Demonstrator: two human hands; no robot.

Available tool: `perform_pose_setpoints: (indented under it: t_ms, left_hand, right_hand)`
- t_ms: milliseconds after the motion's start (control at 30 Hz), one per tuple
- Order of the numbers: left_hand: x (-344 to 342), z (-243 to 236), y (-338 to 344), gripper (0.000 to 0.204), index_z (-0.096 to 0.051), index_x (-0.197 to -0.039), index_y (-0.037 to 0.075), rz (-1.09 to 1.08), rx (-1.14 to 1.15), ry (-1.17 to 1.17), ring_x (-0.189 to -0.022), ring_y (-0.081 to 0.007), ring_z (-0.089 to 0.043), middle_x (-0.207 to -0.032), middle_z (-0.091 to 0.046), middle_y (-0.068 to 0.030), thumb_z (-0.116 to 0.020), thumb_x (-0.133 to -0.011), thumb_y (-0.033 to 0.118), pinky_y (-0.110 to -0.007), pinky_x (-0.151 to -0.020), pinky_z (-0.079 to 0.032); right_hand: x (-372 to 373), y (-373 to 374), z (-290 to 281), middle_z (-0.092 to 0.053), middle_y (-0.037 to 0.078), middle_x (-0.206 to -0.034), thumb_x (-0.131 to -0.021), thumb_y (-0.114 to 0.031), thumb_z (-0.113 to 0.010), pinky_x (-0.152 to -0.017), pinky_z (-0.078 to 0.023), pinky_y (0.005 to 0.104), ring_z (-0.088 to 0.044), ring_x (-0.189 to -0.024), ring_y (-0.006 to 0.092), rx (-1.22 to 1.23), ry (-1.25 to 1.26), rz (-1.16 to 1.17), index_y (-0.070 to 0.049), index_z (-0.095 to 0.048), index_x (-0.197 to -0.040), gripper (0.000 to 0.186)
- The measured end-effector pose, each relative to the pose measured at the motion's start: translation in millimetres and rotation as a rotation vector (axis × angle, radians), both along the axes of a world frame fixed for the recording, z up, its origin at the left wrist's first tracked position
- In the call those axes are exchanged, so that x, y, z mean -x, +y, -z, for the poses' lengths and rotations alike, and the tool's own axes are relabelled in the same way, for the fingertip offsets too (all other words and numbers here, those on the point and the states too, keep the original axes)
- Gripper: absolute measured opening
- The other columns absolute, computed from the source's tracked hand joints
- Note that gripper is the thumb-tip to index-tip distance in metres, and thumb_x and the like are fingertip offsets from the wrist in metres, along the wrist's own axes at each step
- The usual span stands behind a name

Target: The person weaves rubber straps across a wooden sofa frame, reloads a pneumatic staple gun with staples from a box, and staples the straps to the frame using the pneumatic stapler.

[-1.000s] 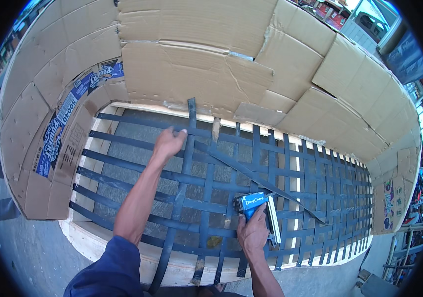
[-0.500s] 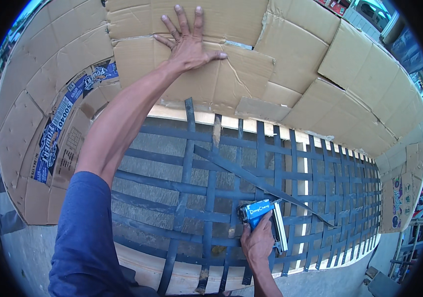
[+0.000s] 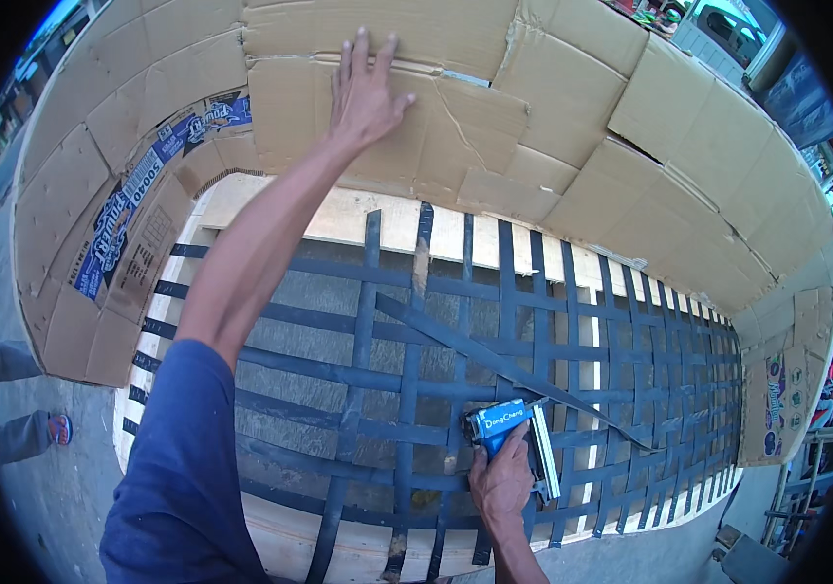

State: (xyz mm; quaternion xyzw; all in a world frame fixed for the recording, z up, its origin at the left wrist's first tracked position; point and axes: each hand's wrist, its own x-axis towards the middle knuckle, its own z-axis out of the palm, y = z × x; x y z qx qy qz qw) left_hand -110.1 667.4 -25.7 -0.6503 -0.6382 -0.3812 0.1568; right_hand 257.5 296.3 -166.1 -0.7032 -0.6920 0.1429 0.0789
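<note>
My left hand point(image 3: 368, 105) is stretched out on the tall cardboard panel point(image 3: 475, 117), fingers extended across a seam; whether the palm presses on it I cannot tell. Below, my right hand point(image 3: 502, 482) grips the handle of a blue staple gun point(image 3: 502, 419) with a long silver magazine. The tool is over a lattice of dark woven straps point(image 3: 338, 375) fixed across a wooden frame point(image 3: 241, 200). One loose strap point(image 3: 494, 355) lies slantwise over the others, just above the tool. My right thumb and fingertips are partly hidden.
Cardboard curves round the left end point(image 3: 75, 214) and right end point(image 3: 777, 389) of the frame. Another person's legs and foot point(image 3: 58, 428) show at the far left on the concrete floor point(image 3: 66, 496). A vehicle point(image 3: 733, 34) stands beyond the upper right.
My left hand has slid lower on the cardboard, its fingers less widely spread. The view has shifted, showing more of the frame's left end. My right hand keeps its hold on the staple gun.
</note>
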Motion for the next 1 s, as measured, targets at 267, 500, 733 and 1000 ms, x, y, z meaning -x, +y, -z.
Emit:
perform_pose_setpoints:
  t_ms: [267,500,733,1000]
  left_hand:
    - [-9.9,166.3,-159.0,0.06,-0.078,-0.119,0.004,-0.187,0.967,-0.336,-0.139,-0.0463,-0.052,-0.136,-0.069,-0.0204,-0.06,-0.099,0.057,-0.068,-0.118,-0.021]
    - [-17.0,165.4,-115.9,0.035,-0.083,-0.101,0.009,-0.384,1.057,-0.573,-0.125,-0.0342,-0.064,-0.116,-0.077,-0.0173,-0.076,-0.092,0.043,-0.06,-0.118,-0.015]
    - [-17.7,182.8,-92.4,0.044,-0.08,-0.109,0.007,-0.446,0.945,-0.597,-0.12,-0.0332,-0.068,-0.116,-0.078,-0.0166,-0.069,-0.095,0.047,-0.051,-0.108,-0.029]
    - [-36.6,154.6,-109.9,0.046,-0.08,-0.112,0.007,-0.469,0.911,-0.595,-0.12,-0.0322,-0.068,-0.118,-0.077,-0.0181,-0.065,-0.098,0.048,-0.045,-0.109,-0.032]
  right_hand:
    - [1.2,1.6,5.0,-0.06,0.025,-0.105,-0.091,-0.022,-0.074,-0.077,-0.054,0.0528,-0.065,-0.092,0.0438,-0.017,0.012,0.005,0.015,-0.021,-0.158,0.093]
    - [1.8,2.0,2.1,-0.061,0.025,-0.109,-0.091,-0.023,-0.073,-0.077,-0.055,0.0536,-0.066,-0.094,0.044,-0.001,0.006,0.012,0.013,-0.02,-0.16,0.094]
    - [1.6,-0.5,2.0,-0.059,0.025,-0.105,-0.092,-0.025,-0.074,-0.077,-0.055,0.0526,-0.065,-0.093,0.0435,-0.026,0.009,0.003,0.015,-0.023,-0.157,0.092]
    - [4.2,2.0,2.4,-0.06,0.026,-0.108,-0.092,-0.025,-0.073,-0.079,-0.055,0.0532,-0.065,-0.096,0.0452,0.016,0.023,0.017,0.014,-0.02,-0.159,0.093]
